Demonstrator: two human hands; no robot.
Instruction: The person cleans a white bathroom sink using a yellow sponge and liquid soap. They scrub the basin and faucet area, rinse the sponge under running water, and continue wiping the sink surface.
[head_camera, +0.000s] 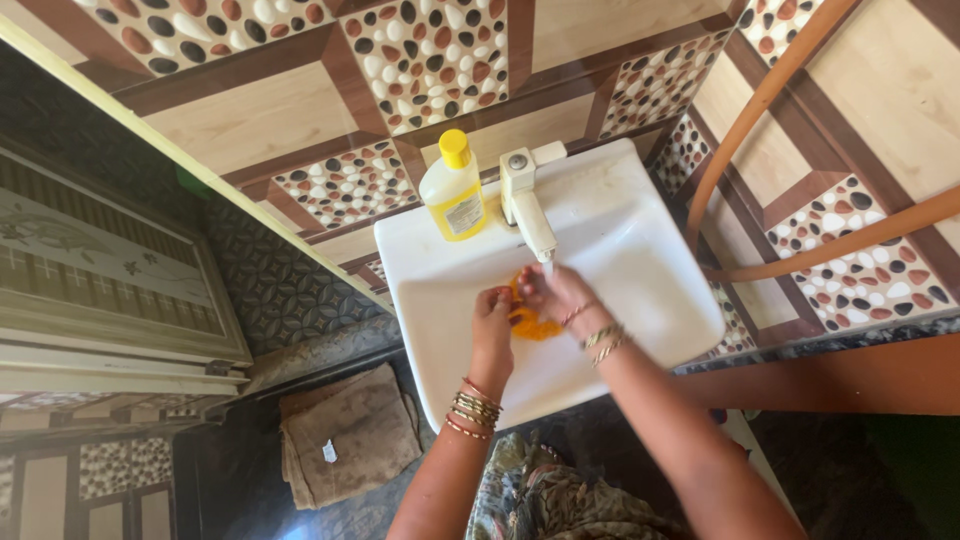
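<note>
Both bare forearms reached forward and converged, the wrists ringed with bangles. The left hand (492, 318) was curled, fingers bent inward, knuckles up. The right hand (553, 292) sat just beside it, slightly ahead, fingers folded down toward the left, the two hands nearly touching at the fingertips.

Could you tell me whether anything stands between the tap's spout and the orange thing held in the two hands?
Nothing visible does: the orange scrubber-like thing sits in the left hand and right hand just below the white tap.
</note>
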